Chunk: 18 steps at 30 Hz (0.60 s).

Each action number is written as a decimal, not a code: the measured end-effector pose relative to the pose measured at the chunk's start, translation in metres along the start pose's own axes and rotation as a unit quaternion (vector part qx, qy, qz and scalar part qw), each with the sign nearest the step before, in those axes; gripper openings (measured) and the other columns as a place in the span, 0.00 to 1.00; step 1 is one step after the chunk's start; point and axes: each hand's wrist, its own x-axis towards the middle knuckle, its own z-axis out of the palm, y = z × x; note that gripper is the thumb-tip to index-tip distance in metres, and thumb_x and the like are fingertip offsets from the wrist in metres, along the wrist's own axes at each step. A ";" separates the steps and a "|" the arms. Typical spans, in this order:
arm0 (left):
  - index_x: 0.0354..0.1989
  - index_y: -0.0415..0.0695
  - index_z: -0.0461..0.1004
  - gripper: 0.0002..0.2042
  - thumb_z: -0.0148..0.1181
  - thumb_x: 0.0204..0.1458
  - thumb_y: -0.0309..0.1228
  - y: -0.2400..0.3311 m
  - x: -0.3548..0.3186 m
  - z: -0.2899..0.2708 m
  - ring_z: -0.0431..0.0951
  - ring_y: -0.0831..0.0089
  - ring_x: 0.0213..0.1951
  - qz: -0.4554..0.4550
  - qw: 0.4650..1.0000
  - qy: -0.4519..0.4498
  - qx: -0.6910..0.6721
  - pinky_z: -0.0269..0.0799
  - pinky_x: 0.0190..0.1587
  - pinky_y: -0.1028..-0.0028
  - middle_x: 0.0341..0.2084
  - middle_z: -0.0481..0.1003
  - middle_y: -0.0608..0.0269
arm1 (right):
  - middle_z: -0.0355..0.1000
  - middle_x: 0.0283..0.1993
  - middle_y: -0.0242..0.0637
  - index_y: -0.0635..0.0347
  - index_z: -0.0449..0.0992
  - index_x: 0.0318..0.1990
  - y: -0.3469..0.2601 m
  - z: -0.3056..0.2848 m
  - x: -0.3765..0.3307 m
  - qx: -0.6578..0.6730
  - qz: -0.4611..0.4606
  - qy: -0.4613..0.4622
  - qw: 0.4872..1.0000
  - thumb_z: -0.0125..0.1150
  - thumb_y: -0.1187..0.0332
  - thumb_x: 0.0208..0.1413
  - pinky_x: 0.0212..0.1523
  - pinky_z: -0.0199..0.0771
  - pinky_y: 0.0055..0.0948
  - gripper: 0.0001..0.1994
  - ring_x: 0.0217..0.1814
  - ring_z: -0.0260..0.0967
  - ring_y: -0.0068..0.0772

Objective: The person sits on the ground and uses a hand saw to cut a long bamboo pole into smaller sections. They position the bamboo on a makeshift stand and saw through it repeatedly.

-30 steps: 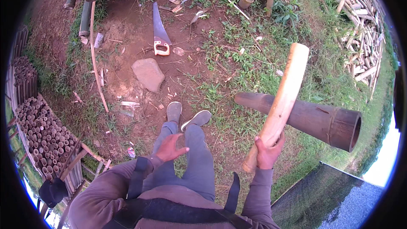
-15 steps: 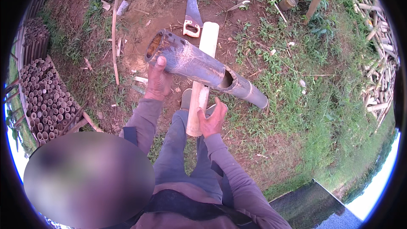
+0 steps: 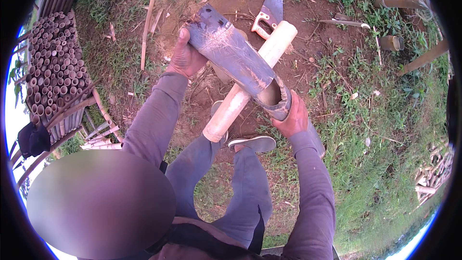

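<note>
A thick dark bamboo tube (image 3: 231, 55) slants across in front of me, with a cut-out opening (image 3: 275, 92) toward its right end. My left hand (image 3: 186, 58) is closed on its upper left end, thumb raised along the rim. Just beyond the opening, my right hand (image 3: 293, 118) wraps round the narrower part, which runs on behind my forearm. Under the tube, crossing it, is a pale peeled bamboo pole (image 3: 227, 113). Whether the two touch I cannot tell. A handsaw (image 3: 270, 10) with a light-edged handle lies on the soil by the pole's far end.
Many cut bamboo tubes are stacked (image 3: 57, 62) at the left, beside a dark cap (image 3: 33, 139). A long thin bamboo strip (image 3: 150, 24) lies on the ground. A short stump (image 3: 392, 43) and a leaning pole (image 3: 423, 58) are at the right, with scrap bamboo (image 3: 433, 173) farther off.
My right hand has moved from beside the pale pole to the dark tube and closed on it. The tube now slants more steeply; the view has shifted too.
</note>
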 end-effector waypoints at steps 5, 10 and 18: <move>0.76 0.41 0.60 0.51 0.50 0.59 0.75 -0.050 -0.020 -0.038 0.70 0.56 0.68 -0.087 0.974 0.178 0.107 0.62 0.73 0.53 0.67 0.70 0.49 | 0.66 0.66 0.54 0.60 0.52 0.78 0.014 -0.004 0.011 -0.021 -0.027 0.061 0.998 0.86 0.64 0.33 0.67 0.70 0.56 0.61 0.66 0.68 0.62; 0.65 0.39 0.71 0.30 0.65 0.66 0.50 -0.135 -0.107 -0.109 0.81 0.66 0.53 -0.225 0.895 0.243 0.300 0.77 0.57 0.62 0.55 0.80 0.55 | 0.64 0.66 0.57 0.60 0.50 0.78 0.018 -0.013 0.045 -0.028 0.023 0.041 0.998 0.86 0.64 0.36 0.68 0.70 0.54 0.61 0.68 0.67 0.64; 0.64 0.36 0.73 0.32 0.69 0.59 0.49 -0.128 -0.010 -0.197 0.84 0.56 0.52 -0.106 0.813 0.207 0.533 0.77 0.59 0.61 0.50 0.82 0.45 | 0.63 0.69 0.55 0.54 0.50 0.80 0.094 0.023 0.073 -0.137 0.062 -0.010 0.989 0.85 0.63 0.37 0.73 0.65 0.56 0.61 0.71 0.64 0.63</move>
